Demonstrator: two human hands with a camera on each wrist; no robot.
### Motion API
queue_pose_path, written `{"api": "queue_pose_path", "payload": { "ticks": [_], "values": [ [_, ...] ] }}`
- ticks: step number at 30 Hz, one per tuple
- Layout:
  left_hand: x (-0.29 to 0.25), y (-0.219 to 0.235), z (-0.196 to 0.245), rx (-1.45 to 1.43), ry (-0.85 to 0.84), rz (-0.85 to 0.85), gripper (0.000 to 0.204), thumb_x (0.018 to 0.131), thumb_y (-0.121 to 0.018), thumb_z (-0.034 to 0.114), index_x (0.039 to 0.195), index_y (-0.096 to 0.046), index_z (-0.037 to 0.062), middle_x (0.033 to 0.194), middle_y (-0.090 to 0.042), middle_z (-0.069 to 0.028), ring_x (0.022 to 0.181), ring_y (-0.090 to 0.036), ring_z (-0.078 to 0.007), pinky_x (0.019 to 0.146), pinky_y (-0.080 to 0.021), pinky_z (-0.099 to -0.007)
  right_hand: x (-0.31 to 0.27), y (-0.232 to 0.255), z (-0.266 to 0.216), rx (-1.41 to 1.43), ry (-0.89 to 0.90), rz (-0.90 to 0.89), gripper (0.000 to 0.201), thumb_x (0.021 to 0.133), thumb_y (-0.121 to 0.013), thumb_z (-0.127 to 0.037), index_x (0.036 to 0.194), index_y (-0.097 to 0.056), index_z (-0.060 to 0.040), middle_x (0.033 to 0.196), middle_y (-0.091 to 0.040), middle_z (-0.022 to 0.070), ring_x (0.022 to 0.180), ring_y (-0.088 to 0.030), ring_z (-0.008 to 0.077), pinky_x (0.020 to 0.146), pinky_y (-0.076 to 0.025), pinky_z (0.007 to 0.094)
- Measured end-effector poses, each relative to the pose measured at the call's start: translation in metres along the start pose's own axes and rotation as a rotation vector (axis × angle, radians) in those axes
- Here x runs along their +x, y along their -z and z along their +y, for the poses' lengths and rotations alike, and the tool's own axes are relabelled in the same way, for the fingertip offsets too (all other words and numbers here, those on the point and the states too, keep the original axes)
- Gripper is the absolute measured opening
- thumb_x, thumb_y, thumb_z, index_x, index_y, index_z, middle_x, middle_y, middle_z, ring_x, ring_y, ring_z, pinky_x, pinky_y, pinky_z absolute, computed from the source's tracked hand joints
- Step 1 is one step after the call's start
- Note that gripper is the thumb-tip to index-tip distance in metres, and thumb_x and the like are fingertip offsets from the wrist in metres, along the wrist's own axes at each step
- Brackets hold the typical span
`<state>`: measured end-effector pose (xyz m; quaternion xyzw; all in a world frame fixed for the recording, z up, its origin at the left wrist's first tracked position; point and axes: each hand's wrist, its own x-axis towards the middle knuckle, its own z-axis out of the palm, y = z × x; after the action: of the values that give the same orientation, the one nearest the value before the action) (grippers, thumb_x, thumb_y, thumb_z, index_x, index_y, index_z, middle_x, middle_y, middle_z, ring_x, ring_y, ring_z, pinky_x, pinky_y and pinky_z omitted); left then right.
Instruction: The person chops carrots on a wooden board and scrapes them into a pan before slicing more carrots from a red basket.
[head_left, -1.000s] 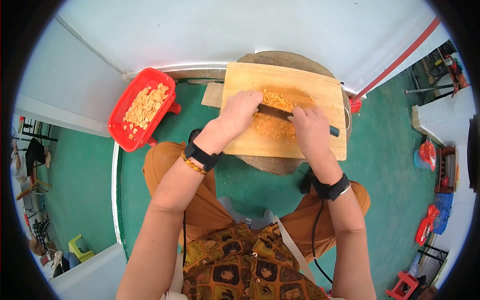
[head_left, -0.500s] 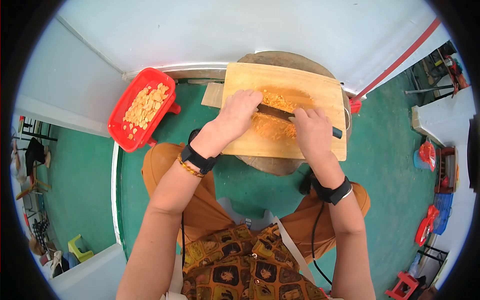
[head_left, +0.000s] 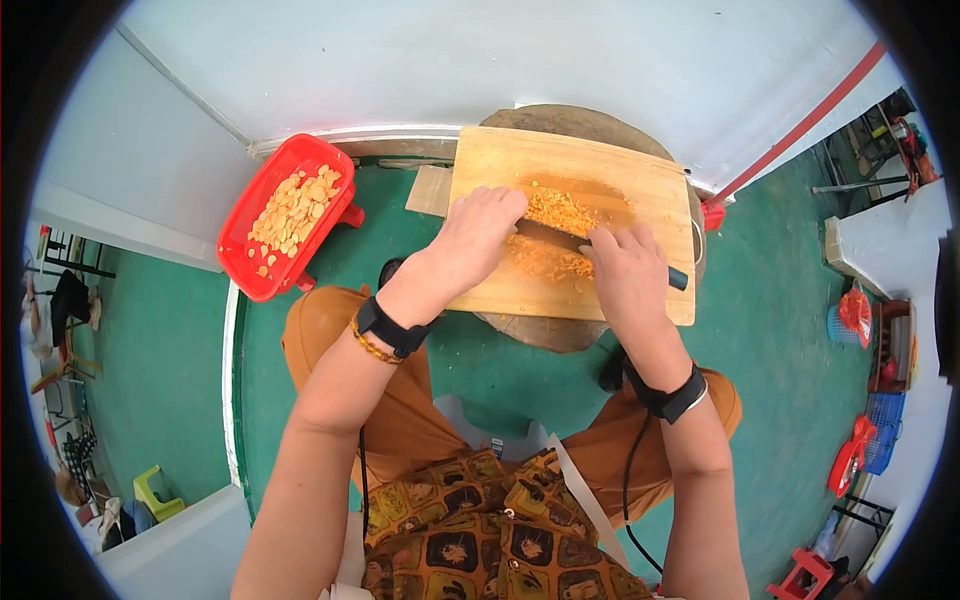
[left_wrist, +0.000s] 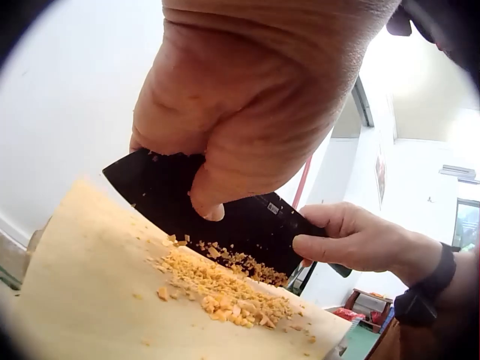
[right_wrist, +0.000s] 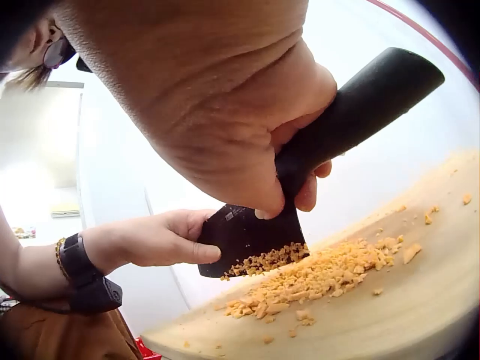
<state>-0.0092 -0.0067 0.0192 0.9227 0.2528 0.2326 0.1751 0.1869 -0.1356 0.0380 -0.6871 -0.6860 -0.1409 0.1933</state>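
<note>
A black cleaver [left_wrist: 251, 225] stands on its edge across the wooden cutting board [head_left: 482, 152], with orange-yellow chopped bits [head_left: 560, 212] on both sides of the blade. Crumbs cling to the lower part of the blade in both wrist views. My left hand [head_left: 478, 238] pinches the blade's spine near its far end, thumb against the flat. At the other end my right hand [head_left: 632, 275] grips the cleaver where the handle [right_wrist: 375, 97] meets the blade, its thumb on the blade side. The rear of the handle sticks out past the right hand.
To the left stands a red plastic basin [head_left: 226, 245] on legs, holding many thin orange-yellow slices [head_left: 295, 210]. The board lies on a round wooden stump [head_left: 560, 335] close to a white wall [head_left: 500, 60]. My knees flank the stump's near side.
The handle end has shifted slightly right and toward me, and more of the chopped bits beyond the blade now show. Both hands keep their hold on the cleaver.
</note>
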Motion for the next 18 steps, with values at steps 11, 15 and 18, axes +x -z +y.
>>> {"api": "queue_pose_path", "payload": {
  "ticks": [11,15,18],
  "values": [
    [0.002,-0.005,-0.005,0.029,0.025,-0.034,0.018,0.081,-0.056,-0.007,0.095,-0.052,0.0032,0.092,-0.059,-0.0186,0.091,-0.055,-0.042,0.078,-0.046,-0.0485,-0.004,-0.01,0.004,0.008,0.004,-0.01,0.014,0.081,-0.073,-0.021,0.081,-0.061,-0.0132,0.074,-0.059,0.0046,0.082,-0.058,0.0267,0.066,-0.047,0.0419],
    [0.004,-0.016,-0.012,0.005,0.019,-0.019,0.018,0.081,-0.057,-0.006,0.095,-0.051,0.0032,0.091,-0.058,-0.0186,0.091,-0.055,-0.042,0.078,-0.045,-0.0484,-0.003,-0.018,0.006,-0.013,-0.006,-0.018,0.014,0.08,-0.073,-0.021,0.081,-0.061,-0.0137,0.074,-0.059,0.0041,0.082,-0.058,0.0265,0.066,-0.047,0.0416],
    [0.001,-0.008,-0.007,-0.02,-0.011,0.014,0.018,0.081,-0.057,-0.007,0.095,-0.051,0.0032,0.09,-0.058,-0.0186,0.089,-0.055,-0.0422,0.077,-0.045,-0.0483,-0.003,-0.013,0.005,-0.014,0.006,0.003,0.015,0.079,-0.073,-0.021,0.081,-0.06,-0.014,0.074,-0.059,0.0036,0.082,-0.058,0.0263,0.065,-0.047,0.041]
  ]
}}
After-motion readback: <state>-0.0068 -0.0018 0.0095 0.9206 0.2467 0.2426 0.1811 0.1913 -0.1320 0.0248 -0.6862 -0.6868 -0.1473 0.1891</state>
